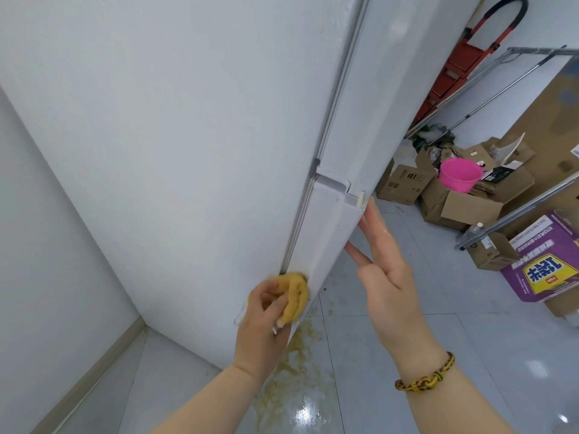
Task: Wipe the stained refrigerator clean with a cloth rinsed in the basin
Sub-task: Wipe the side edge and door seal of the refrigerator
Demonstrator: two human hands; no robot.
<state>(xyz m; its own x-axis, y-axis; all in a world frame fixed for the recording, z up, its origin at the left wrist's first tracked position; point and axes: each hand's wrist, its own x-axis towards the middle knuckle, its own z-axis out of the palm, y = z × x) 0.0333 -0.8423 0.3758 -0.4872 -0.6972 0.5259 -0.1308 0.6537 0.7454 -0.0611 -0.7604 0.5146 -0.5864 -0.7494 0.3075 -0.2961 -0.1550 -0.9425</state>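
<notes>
The white refrigerator (188, 136) fills the left and middle of the view, seen from its side, with the lower door (326, 227) edge toward me. My left hand (266, 314) is shut on a yellow cloth (296, 294) and presses it against the bottom of the door's side edge, where a brownish stain shows. My right hand (385, 264) is open, with its fingers flat against the front edge of the lower door. A pink basin (459, 178) sits on cardboard boxes far to the right.
Brownish wet spill (297, 371) spreads on the tiled floor below the door. Cardboard boxes (463, 205), a purple box (545, 264), a red step ladder (463, 64) and metal poles (501, 89) crowd the right side. A white wall (47, 245) stands at the left.
</notes>
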